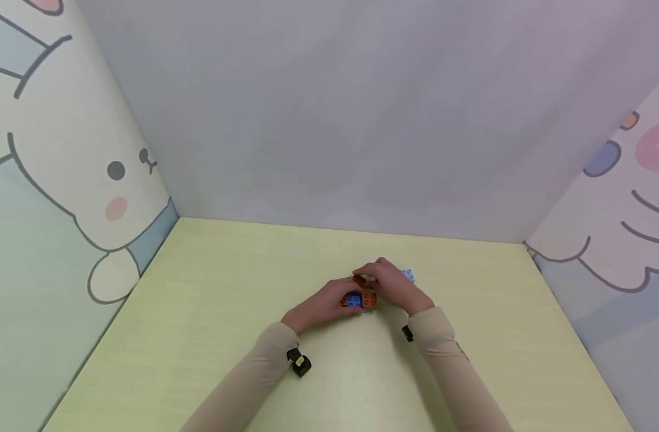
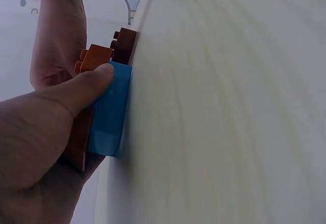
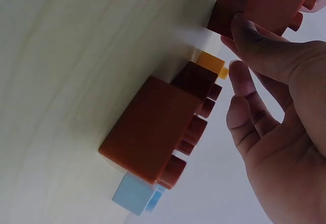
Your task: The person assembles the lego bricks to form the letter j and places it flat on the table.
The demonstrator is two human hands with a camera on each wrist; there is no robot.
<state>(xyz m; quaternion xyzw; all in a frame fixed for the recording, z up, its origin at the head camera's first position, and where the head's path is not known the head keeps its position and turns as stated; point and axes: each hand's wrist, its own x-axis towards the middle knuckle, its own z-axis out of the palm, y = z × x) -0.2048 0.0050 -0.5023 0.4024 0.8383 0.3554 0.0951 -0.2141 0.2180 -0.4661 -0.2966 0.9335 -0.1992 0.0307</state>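
My left hand [image 1: 326,303] grips a cluster of studded toy building bricks. Its thumb presses the side of a blue brick [image 2: 111,109], with an orange brick [image 2: 97,57] against that brick's far end. My right hand [image 1: 394,285] is close beside it and pinches a small reddish-brown brick [image 1: 359,279] between thumb and index finger. In the right wrist view, the other fingers [image 3: 238,111] are bent and hold nothing. The pinched brick's outline partly merges with the orange brick there, so whether they touch is unclear.
A row on the table holds a large brown brick [image 3: 153,127], a dark brown brick [image 3: 195,80], a yellow brick [image 3: 210,62] and a light blue brick [image 3: 133,191]. The pale table [image 1: 199,270] meets a grey back wall [image 1: 329,120] and patterned side walls.
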